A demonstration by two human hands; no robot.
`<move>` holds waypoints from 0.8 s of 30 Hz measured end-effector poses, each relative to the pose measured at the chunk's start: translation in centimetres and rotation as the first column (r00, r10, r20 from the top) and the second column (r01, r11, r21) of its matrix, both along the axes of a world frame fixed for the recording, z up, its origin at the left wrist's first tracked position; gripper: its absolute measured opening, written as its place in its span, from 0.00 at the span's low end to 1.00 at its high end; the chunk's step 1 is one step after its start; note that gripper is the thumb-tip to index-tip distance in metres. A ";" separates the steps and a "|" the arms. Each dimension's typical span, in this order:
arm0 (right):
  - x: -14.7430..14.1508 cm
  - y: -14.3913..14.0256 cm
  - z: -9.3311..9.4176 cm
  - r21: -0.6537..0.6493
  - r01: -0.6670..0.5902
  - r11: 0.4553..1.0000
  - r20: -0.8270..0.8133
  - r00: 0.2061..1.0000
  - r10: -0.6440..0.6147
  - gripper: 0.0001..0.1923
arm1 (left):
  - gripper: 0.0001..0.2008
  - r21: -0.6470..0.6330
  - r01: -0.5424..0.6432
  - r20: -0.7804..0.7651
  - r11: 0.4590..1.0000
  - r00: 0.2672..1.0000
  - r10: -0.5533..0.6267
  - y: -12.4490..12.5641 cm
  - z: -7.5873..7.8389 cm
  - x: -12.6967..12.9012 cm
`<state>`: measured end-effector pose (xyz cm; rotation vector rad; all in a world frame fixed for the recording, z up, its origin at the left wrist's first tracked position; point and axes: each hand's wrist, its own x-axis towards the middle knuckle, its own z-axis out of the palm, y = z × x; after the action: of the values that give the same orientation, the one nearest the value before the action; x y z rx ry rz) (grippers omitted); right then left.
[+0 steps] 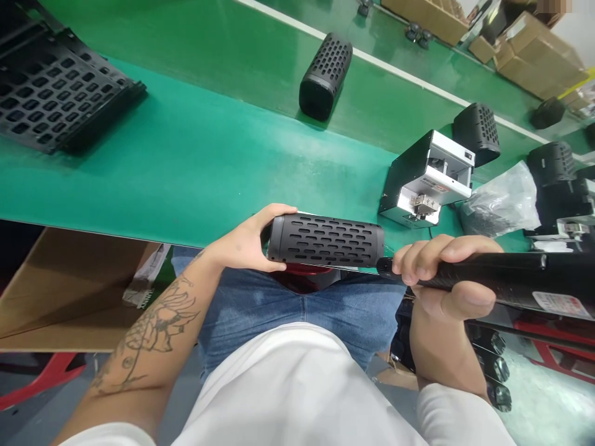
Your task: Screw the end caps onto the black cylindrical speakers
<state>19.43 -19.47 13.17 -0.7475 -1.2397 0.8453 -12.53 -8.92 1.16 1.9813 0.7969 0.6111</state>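
At the near edge of the bench lies a black slotted housing (332,240) on its side, its long axis running left to right. My left hand (253,241) grips its left end, thumb on the far side and fingers on the near side. In my right hand (441,272) is a black electric screwdriver (515,279), held level with its tip pointing left. That tip meets the housing's right end; whether it sits on a screw is hidden.
A silver-and-black screw feeder (427,179) stands to the right beyond my hand, beside a clear plastic bag (504,201). Another slotted housing (328,74) is farther back. Black perforated panels (56,93) are stacked at left. An open cardboard box (69,291) sits below the bench.
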 end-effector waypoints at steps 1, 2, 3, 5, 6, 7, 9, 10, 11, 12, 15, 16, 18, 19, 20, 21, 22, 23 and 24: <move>0.1 0.0 -0.1 0.011 -0.021 1.000 0.020 1.000 0.020 0.15 | 0.51 0.001 -0.001 0.005 1.000 1.000 0.001 0.0 -0.1 0.0; 0.3 0.0 -0.2 0.025 -0.046 0.999 0.042 0.998 0.045 0.15 | 0.51 0.004 0.000 0.011 1.000 1.000 0.000 0.0 -0.1 0.0; 0.5 0.0 -0.3 0.039 -0.070 0.997 0.061 0.996 0.067 0.16 | 0.52 0.006 0.003 0.019 1.000 1.000 -0.003 0.0 -0.1 0.0; 1.0 0.0 -0.6 0.051 -0.095 0.994 0.083 0.992 0.090 0.16 | 0.51 0.006 0.009 0.032 1.000 0.999 -0.009 0.0 -0.2 0.1; 1.1 0.0 -0.7 0.049 -0.093 0.994 0.085 0.992 0.088 0.17 | 0.51 0.005 0.011 0.037 1.000 0.999 -0.011 0.0 -0.2 0.1; 1.2 -0.1 -0.7 0.048 -0.088 0.995 0.084 0.993 0.084 0.17 | 0.52 0.006 0.011 0.042 1.000 0.999 -0.011 0.0 -0.2 0.1; 1.0 -0.1 -0.7 0.053 -0.096 0.994 0.090 0.992 0.091 0.17 | 0.52 0.010 0.008 0.048 1.000 0.999 -0.009 0.0 -0.3 0.1; 0.8 -0.2 -0.6 0.060 -0.092 0.994 0.089 0.992 0.086 0.18 | 0.51 0.014 0.006 0.051 1.000 0.999 -0.006 0.0 -0.3 0.1; 0.5 -0.2 -0.5 0.071 -0.081 0.994 0.084 0.994 0.075 0.18 | 0.52 0.017 0.004 0.053 1.000 0.999 -0.004 0.0 -0.3 0.1; 0.1 -0.3 -0.4 0.079 -0.066 0.995 0.078 0.995 0.060 0.18 | 0.52 0.019 0.002 0.055 1.000 0.998 -0.003 0.0 -0.4 0.1; -0.7 -0.3 -0.2 0.075 -0.032 0.997 0.065 0.998 0.028 0.16 | 0.52 0.015 0.002 0.059 1.000 0.998 -0.003 -0.1 -0.5 0.1; -0.9 -0.3 -0.2 0.072 -0.037 0.997 0.066 0.997 0.032 0.16 | 0.52 0.012 0.001 0.061 1.000 0.998 -0.002 -0.1 -0.6 0.1; -0.9 -0.2 -0.2 0.064 -0.062 0.996 0.075 0.996 0.057 0.17 | 0.52 0.006 -0.002 0.069 1.000 0.998 0.001 -0.1 -0.7 0.2; -0.8 -0.2 -0.2 0.066 -0.078 0.995 0.078 0.994 0.073 0.17 | 0.52 0.003 -0.004 0.074 1.000 0.997 0.004 -0.1 -0.7 0.2; -0.6 -0.2 -0.3 0.065 -0.095 0.993 0.083 0.993 0.090 0.17 | 0.52 0.001 -0.004 0.079 1.000 0.997 0.004 -0.2 -0.7 0.2; -0.4 -0.2 -0.4 0.063 -0.113 0.992 0.089 0.990 0.107 0.16 | 0.52 -0.002 -0.004 0.083 1.000 0.997 0.004 -0.2 -0.7 0.2; -0.1 -0.2 -0.4 0.059 -0.125 0.990 0.093 0.988 0.119 0.16 | 0.53 -0.002 -0.002 0.085 1.000 0.996 0.002 -0.2 -0.8 0.2; 0.1 -0.2 -0.5 0.054 -0.140 0.989 0.100 0.986 0.134 0.15 | 0.53 -0.002 -0.001 0.086 1.000 0.996 0.002 -0.2 -0.8 0.2; 0.2 -0.3 -0.6 0.051 -0.160 0.986 0.110 0.982 0.154 0.15 | 0.52 -0.001 -0.002 0.086 1.000 0.996 0.002 -0.2 -0.8 0.2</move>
<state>19.68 -19.73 12.55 -0.6595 -1.4264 0.9021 -12.31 -9.14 0.37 1.9398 0.7466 0.6919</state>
